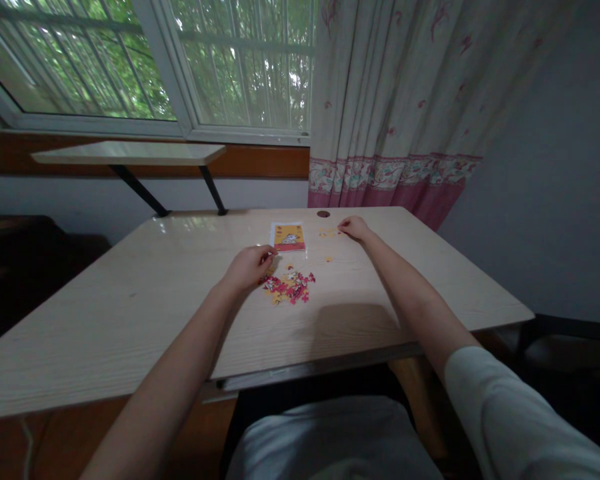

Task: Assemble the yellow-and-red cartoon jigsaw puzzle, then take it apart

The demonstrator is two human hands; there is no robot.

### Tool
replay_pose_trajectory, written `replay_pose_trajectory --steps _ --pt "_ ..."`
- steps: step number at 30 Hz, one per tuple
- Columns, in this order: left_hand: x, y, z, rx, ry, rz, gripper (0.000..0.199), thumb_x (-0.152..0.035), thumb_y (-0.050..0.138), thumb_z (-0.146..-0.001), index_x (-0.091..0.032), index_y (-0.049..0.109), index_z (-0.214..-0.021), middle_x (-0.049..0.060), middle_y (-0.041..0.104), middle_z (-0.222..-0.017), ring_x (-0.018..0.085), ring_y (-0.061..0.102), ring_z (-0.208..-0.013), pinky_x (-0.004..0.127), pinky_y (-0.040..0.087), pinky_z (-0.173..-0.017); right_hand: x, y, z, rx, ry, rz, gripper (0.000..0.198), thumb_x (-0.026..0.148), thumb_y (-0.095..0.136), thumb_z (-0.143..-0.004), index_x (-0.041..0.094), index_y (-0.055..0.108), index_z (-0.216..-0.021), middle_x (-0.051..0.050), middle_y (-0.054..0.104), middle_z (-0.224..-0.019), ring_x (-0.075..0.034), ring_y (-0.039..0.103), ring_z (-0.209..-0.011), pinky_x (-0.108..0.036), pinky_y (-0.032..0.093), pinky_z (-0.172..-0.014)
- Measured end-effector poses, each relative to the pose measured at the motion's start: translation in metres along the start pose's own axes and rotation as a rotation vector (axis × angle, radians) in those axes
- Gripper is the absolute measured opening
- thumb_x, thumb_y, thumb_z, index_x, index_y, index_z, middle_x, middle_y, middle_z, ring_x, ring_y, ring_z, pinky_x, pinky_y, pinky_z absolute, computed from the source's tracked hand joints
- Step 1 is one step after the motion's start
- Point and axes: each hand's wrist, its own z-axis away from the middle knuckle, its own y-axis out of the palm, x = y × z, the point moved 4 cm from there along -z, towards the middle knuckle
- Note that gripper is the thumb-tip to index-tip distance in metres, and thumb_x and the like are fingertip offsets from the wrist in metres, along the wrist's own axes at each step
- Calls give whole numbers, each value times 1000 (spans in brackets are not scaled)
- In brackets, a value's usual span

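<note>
A loose heap of red, yellow and white jigsaw puzzle pieces (pixel 293 287) lies in the middle of the table. My left hand (pixel 250 268) is at its left edge, fingers bent and pinched together near the lower corner of a picture card (pixel 289 238). What those fingertips hold, if anything, is too small to make out. The card shows a white animal on yellow and red. Farther right, my right hand (pixel 356 228) pinches a small puzzle piece (pixel 339 232) on the table, beside a few yellow pieces (pixel 325 233). One yellow piece (pixel 329 259) lies apart, nearer to me.
The pale wooden table (pixel 170 313) has a round cable hole (pixel 323 214) near its back edge. A raised shelf (pixel 135 153) on black legs stands at the back left. Behind are a barred window (pixel 245 67) and a flowered curtain (pixel 390 100).
</note>
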Motion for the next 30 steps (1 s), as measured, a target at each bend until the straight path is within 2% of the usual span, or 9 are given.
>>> replay_pose_trajectory --steps 10,15,20,26,28,30 --pt "2 0 1 1 7 29 28 -25 44 -86 -16 67 -100 7 67 -76 17 56 -64 29 41 -64 -1 -6 3 -11 6 -17 21 28 63 -81 19 75 -96 -7 74 -91 -17 66 -84 -26 48 -77" --pt "2 -2 0 12 5 11 29 -26 44 -86 -15 67 -101 8 68 -77 18 57 -64 29 41 -64 -2 -22 24 -80 -4 -24 24 28 60 -83 18 73 -100 -8 73 -98 -18 64 -88 -28 47 -80" --pt "7 0 -3 83 22 -64 27 -26 44 -86 -17 68 -95 8 68 -78 18 58 -65 28 39 -61 31 -29 70 -50 -223 -39 20 26 60 -82 17 74 -94 -8 72 -92 -18 63 -84 -28 45 -78" --pt "19 0 -2 114 -17 -65 28 -26 46 -84 -17 69 -95 8 69 -76 19 59 -65 28 40 -64 90 -6 124 74 -543 -78 18 24 58 -86 18 72 -95 -6 71 -91 -17 60 -87 -29 42 -82" --pt "19 1 -2 104 15 -60 28 -25 46 -83 -16 71 -95 9 70 -80 20 60 -71 30 42 -69 102 0 136 65 -602 -56 18 26 58 -87 18 71 -97 -7 70 -94 -18 59 -90 -31 41 -84" --pt "16 4 -3 80 69 -57 30 -24 46 -83 -15 71 -96 11 69 -87 22 61 -79 32 43 -75 107 2 142 11 -589 -13 20 26 58 -87 19 70 -100 -8 68 -99 -20 57 -93 -33 40 -85"
